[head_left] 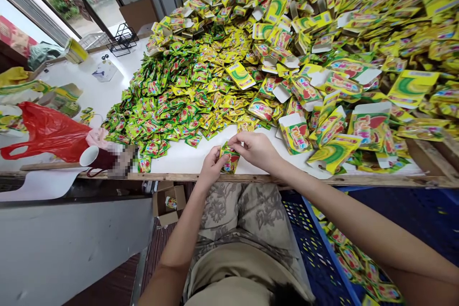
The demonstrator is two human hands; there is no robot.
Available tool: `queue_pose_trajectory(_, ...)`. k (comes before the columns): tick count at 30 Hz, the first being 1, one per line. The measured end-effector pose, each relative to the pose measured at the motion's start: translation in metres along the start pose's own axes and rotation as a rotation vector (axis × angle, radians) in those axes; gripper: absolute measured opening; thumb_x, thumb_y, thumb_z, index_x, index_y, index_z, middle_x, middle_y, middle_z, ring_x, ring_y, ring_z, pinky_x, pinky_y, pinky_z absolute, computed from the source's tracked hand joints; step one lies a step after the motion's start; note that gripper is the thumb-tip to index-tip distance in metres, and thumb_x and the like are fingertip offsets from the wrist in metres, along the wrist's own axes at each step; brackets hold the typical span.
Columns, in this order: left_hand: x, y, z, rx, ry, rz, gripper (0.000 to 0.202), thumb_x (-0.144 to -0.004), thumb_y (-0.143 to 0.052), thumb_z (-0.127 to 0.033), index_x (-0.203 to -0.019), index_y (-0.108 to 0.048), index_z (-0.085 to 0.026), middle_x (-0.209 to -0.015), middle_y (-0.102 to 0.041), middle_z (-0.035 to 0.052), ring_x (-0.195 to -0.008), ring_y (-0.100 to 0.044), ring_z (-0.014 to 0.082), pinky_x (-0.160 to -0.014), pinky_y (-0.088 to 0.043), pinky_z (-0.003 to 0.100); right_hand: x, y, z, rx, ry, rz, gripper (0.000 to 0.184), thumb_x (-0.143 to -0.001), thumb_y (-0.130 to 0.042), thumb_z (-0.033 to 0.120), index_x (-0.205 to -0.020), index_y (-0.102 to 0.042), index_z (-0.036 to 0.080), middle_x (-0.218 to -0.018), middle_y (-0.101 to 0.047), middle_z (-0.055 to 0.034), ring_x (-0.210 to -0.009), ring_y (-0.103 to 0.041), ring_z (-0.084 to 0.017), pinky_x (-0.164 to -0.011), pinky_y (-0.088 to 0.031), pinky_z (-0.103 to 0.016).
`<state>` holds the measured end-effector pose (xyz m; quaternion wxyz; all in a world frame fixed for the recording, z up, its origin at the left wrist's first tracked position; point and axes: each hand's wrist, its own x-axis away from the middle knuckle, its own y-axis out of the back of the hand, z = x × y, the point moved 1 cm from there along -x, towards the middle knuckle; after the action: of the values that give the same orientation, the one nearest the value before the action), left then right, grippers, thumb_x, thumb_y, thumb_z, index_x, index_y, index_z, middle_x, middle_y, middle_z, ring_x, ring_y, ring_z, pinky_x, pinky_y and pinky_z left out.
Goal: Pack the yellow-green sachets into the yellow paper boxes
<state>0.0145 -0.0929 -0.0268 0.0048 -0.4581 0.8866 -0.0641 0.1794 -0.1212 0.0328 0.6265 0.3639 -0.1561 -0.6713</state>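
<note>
Near the table's front edge, my left hand [212,166] is closed around a small green and yellow carton [230,161] with a red watermelon picture. The fingers of my right hand [253,148] are pinched at the carton's top; whether they grip a flap or a sachet there I cannot tell. Beyond my hands lies a big heap of small green and yellow sachets [168,105]. To the right and behind it are piled many yellow and green cartons [296,134], some with open white flaps.
At left, a red plastic bag [50,131] and a dark mug [102,158] stand by the table edge. A black wire rack [122,40] is farther back. Below are a small cardboard box [168,217] and a blue crate [322,244] with filled cartons at my right.
</note>
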Motion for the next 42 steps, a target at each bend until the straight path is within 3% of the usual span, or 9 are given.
queue_pose_trajectory(7,0.0,-0.002,-0.004,-0.023,0.01,0.017,0.036,-0.08,-0.061,-0.043,-0.104,-0.054,-0.017,-0.095,-0.064,0.0046,-0.085,-0.058,0.0148,-0.076,-0.045,0.026,-0.011,0.017,0.0,0.18,-0.089,0.218,0.017,-0.077,-0.064,0.019,-0.094,-0.065,0.019,-0.092,-0.071,-0.0039,-0.068,-0.061,-0.014,-0.062,-0.04,-0.024)
queue_pose_trajectory(15,0.001,-0.002,-0.004,-0.005,0.03,0.031,0.036,-0.079,-0.063,-0.042,-0.103,-0.053,-0.017,-0.099,-0.064,0.0055,-0.089,-0.06,0.0157,-0.078,-0.045,0.026,-0.017,0.019,-0.006,0.144,-0.099,0.316,0.004,-0.076,-0.065,0.02,-0.08,-0.066,0.019,-0.08,-0.071,-0.001,-0.069,-0.062,-0.014,-0.061,-0.038,-0.021)
queue_pose_trajectory(24,0.002,-0.002,-0.004,-0.047,-0.009,-0.008,0.036,-0.08,-0.062,-0.04,-0.107,-0.052,-0.017,-0.094,-0.061,0.0031,-0.087,-0.056,0.0139,-0.078,-0.044,0.025,-0.015,0.025,0.002,0.271,0.065,0.428,0.013,-0.079,-0.054,0.016,-0.079,-0.066,0.02,-0.065,-0.064,0.001,-0.055,-0.052,-0.011,-0.053,-0.027,-0.021)
queue_pose_trajectory(31,0.002,-0.001,-0.003,-0.03,0.016,0.037,0.034,-0.081,-0.062,-0.039,-0.105,-0.053,-0.017,-0.092,-0.06,0.0026,-0.083,-0.055,0.0134,-0.077,-0.044,0.025,-0.023,0.025,0.009,0.342,0.105,0.453,0.018,-0.081,-0.051,0.017,-0.08,-0.069,0.021,-0.072,-0.067,-0.0017,-0.063,-0.056,-0.013,-0.054,-0.026,-0.023)
queue_pose_trajectory(38,0.003,0.0,-0.003,-0.042,-0.006,0.025,0.035,-0.08,-0.062,-0.039,-0.106,-0.054,-0.018,-0.095,-0.061,0.0035,-0.089,-0.055,0.015,-0.08,-0.044,0.026,-0.021,0.024,0.007,0.107,0.039,0.587,0.024,-0.084,-0.047,0.015,-0.085,-0.07,0.019,-0.056,-0.063,0.0029,-0.05,-0.056,-0.009,-0.054,-0.034,-0.019)
queue_pose_trajectory(42,0.002,-0.001,-0.003,-0.007,0.003,0.011,0.037,-0.079,-0.064,-0.04,-0.105,-0.053,-0.017,-0.094,-0.062,0.0032,-0.086,-0.056,0.0144,-0.078,-0.044,0.026,-0.019,0.025,0.007,0.004,0.04,0.6,0.027,-0.084,-0.044,0.011,-0.094,-0.068,0.019,-0.071,-0.068,0.0015,-0.052,-0.058,-0.007,-0.055,-0.038,-0.018)
